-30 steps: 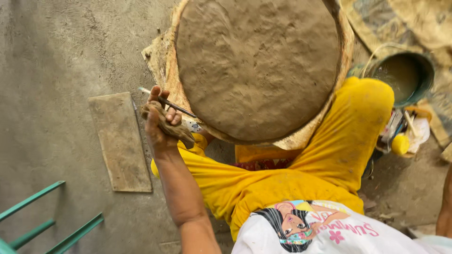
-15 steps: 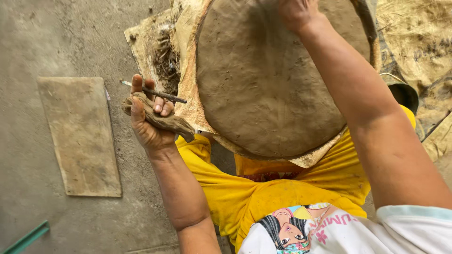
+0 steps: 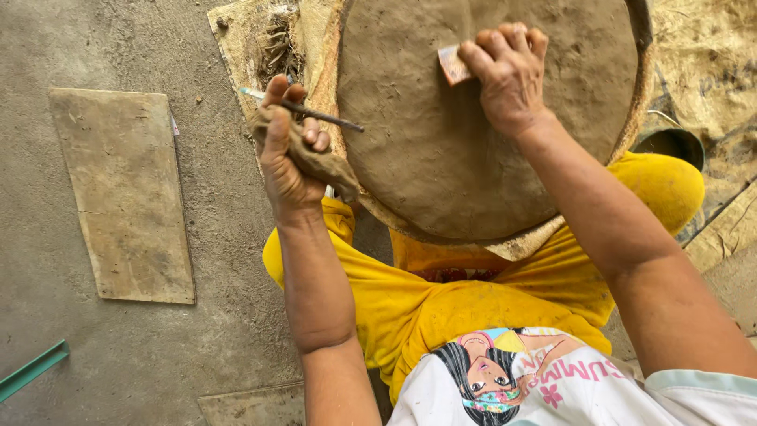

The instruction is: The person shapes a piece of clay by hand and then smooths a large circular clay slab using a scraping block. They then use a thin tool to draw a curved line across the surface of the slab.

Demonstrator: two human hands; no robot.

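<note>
While the right hand [image 3: 509, 75] presses a small flat scraper [image 3: 453, 63] against the domed clay form [image 3: 465, 134], its fingers closed over the tool, the left hand [image 3: 288, 154] grips a damp rag [image 3: 323, 162] and thin stick [image 3: 315, 114] at the rim, seemingly kept ready. The form rests on the yellow-clad lap [image 3: 441, 308]; a flat board [image 3: 122, 193] lies on the floor [image 3: 47, 47].

Flat rectangular wooden board [image 3: 122, 197] on grey concrete floor [image 3: 118, 355], left side. Green metal bar [image 3: 31, 371] at lower left edge. Dark bucket [image 3: 670, 143] at right, beside burlap sacking [image 3: 710, 71].
</note>
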